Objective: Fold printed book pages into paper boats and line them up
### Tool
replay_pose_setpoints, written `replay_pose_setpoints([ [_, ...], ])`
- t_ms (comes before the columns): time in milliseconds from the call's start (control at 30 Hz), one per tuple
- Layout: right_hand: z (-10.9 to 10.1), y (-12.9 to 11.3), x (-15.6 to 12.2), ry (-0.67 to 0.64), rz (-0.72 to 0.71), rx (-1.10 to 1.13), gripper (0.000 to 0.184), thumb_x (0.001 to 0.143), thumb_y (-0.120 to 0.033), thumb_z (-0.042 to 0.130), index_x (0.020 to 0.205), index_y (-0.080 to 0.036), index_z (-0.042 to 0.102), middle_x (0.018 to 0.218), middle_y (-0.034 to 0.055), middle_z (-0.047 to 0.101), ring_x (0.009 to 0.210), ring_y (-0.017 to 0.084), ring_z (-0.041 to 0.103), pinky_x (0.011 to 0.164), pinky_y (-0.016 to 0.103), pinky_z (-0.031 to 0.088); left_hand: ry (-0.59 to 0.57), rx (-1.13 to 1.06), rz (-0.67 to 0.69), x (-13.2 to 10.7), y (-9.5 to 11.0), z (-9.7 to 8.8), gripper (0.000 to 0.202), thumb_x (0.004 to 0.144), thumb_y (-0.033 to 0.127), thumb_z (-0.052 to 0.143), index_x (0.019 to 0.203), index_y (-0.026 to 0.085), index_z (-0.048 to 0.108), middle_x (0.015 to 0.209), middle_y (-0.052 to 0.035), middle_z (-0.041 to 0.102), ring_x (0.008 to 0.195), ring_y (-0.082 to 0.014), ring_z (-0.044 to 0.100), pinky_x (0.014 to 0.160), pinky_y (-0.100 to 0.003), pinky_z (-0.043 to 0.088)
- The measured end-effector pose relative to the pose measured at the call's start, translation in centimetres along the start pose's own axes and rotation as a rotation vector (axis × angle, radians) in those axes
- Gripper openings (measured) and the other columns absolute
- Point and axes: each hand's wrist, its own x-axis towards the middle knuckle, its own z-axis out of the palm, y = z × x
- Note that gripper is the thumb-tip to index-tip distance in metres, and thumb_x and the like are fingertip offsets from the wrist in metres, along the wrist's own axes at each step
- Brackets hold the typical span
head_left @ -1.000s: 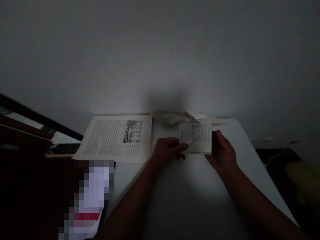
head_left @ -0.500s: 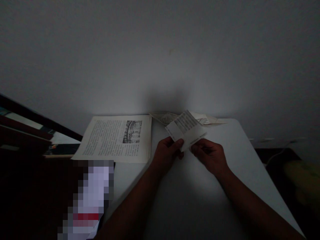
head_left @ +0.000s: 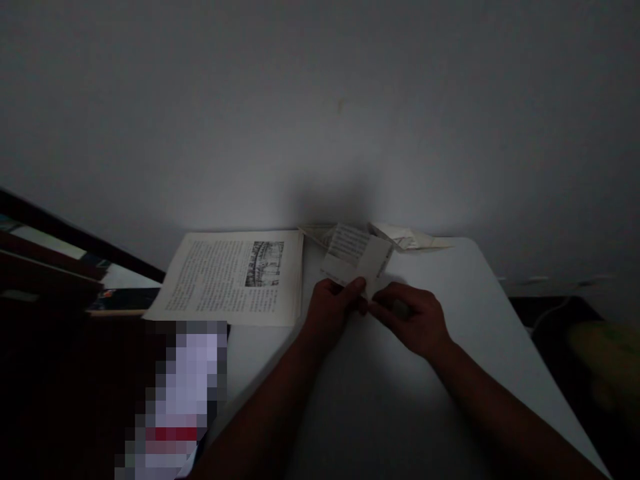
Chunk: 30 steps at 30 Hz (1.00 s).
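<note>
A folded sheet of printed paper [head_left: 367,257] is tilted up over the white table, its lower corner between my hands. My left hand [head_left: 333,303] is closed on it, thumb flat over the near side. My right hand [head_left: 413,313] pinches at the lower right by that same corner, thumb and forefinger together. Behind the held sheet, more folded paper pieces [head_left: 413,238] lie against the wall, partly hidden by it. The fingers under the paper are mostly out of sight.
A stack of printed pages [head_left: 215,273] with a picture at its upper right lies left on the white table [head_left: 480,320]. The grey wall [head_left: 320,120] rises at the table's back edge. A dark bar [head_left: 80,233] slants at the left. A yellowish thing [head_left: 605,363] sits at the right.
The folded paper has turned and shifted slightly left in my hands. My right hand has moved left, closer to my left hand, and now pinches near the lower corner.
</note>
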Motion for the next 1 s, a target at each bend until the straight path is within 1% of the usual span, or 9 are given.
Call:
replay_pose_setpoints([
  [100, 0.3, -0.5, 0.1, 0.027, -0.128, -0.144, 0.015, 0.079, -0.031, 0.068, 0.075, -0.017, 0.065, 0.060, 0.0001, 0.063, 0.051, 0.010, 0.056, 0.051, 0.022, 0.045, 0.022, 0.010, 0.021, -0.1, 0.0, 0.2, 0.026, 0.071, 0.035, 0.074, 0.072, 0.010, 0.064, 0.057, -0.0013, 0.060, 0.048, -0.0092, 0.052, 0.051, -0.023, 0.040],
  [167, 0.4, -0.6, 0.1, 0.049, -0.170, -0.219, 0.017, 0.082, -0.032, 0.064, 0.075, -0.016, 0.064, 0.059, 0.0001, 0.062, 0.051, 0.010, 0.055, 0.051, 0.022, 0.043, 0.041, 0.028, 0.036, -0.1, 0.0, 0.2, 0.028, 0.072, 0.036, 0.073, 0.069, 0.010, 0.064, 0.057, -0.0016, 0.060, 0.048, -0.0092, 0.052, 0.050, -0.023, 0.040],
  [233, 0.5, -0.5, 0.1, 0.044, -0.175, -0.294, 0.020, 0.086, -0.033, 0.060, 0.076, -0.016, 0.064, 0.059, 0.0007, 0.062, 0.051, 0.011, 0.055, 0.051, 0.022, 0.042, 0.057, 0.049, 0.050, -0.1, -0.2, 0.2, 0.029, 0.072, 0.037, 0.072, 0.068, 0.010, 0.064, 0.057, -0.0015, 0.060, 0.048, -0.0089, 0.051, 0.050, -0.023, 0.039],
  [400, 0.5, -0.5, 0.2, -0.042, -0.160, -0.482, 0.030, 0.093, -0.034, 0.047, 0.073, -0.017, 0.062, 0.059, 0.0023, 0.061, 0.052, 0.013, 0.056, 0.054, 0.025, 0.040, 0.092, 0.041, 0.076, 0.0, -0.5, 0.3, 0.028, 0.072, 0.037, 0.073, 0.071, 0.012, 0.062, 0.059, -0.0004, 0.059, 0.049, -0.0092, 0.050, 0.051, -0.024, 0.040],
  [533, 0.5, -0.4, 0.3, -0.084, -0.169, -0.542, 0.035, 0.096, -0.032, 0.038, 0.072, -0.018, 0.059, 0.061, 0.0049, 0.064, 0.055, 0.016, 0.060, 0.056, 0.026, 0.041, 0.067, -0.008, 0.107, -0.3, -0.1, 0.5, 0.023, 0.071, 0.033, 0.073, 0.075, 0.015, 0.059, 0.062, 0.0018, 0.056, 0.052, -0.0095, 0.051, 0.051, -0.024, 0.040],
  [633, 0.6, -0.2, 0.3, -0.072, -0.113, -0.507, 0.031, 0.095, -0.033, 0.039, 0.075, -0.019, 0.058, 0.063, 0.0055, 0.066, 0.055, 0.016, 0.060, 0.055, 0.027, 0.041, 0.052, -0.020, 0.104, -0.5, 0.3, 0.7, 0.021, 0.071, 0.031, 0.072, 0.075, 0.016, 0.058, 0.065, 0.0021, 0.056, 0.053, -0.0091, 0.050, 0.051, -0.024, 0.041],
  [800, 0.4, -0.3, 0.0, 0.006, -0.024, -0.313, 0.020, 0.094, -0.032, 0.041, 0.095, -0.018, 0.056, 0.070, 0.0054, 0.068, 0.057, 0.016, 0.062, 0.052, 0.025, 0.043, 0.040, 0.045, 0.153, -0.6, 0.0, 0.7, 0.020, 0.070, 0.030, 0.073, 0.073, 0.016, 0.061, 0.066, 0.0015, 0.058, 0.055, -0.0098, 0.051, 0.053, -0.025, 0.041],
  [900, 0.1, 0.0, -0.3, 0.076, 0.071, -0.155, 0.019, 0.094, -0.032, 0.041, 0.090, -0.020, 0.055, 0.066, 0.0017, 0.065, 0.054, 0.013, 0.060, 0.051, 0.023, 0.044, 0.021, 0.185, 0.176, -0.5, -0.2, 0.5, 0.023, 0.073, 0.034, 0.071, 0.065, 0.014, 0.062, 0.059, 0.0003, 0.059, 0.055, -0.0107, 0.052, 0.056, -0.025, 0.041],
  [1000, -0.5, 0.4, -0.5, 0.129, 0.180, -0.032, 0.023, 0.094, -0.034, 0.043, 0.080, -0.020, 0.055, 0.059, -0.0012, 0.062, 0.049, 0.011, 0.056, 0.047, 0.021, 0.042, 0.005, 0.215, 0.180, -0.4, -0.1, 0.1, 0.025, 0.071, 0.037, 0.072, 0.067, 0.013, 0.065, 0.059, -0.0009, 0.061, 0.053, -0.0105, 0.052, 0.055, -0.025, 0.041],
])
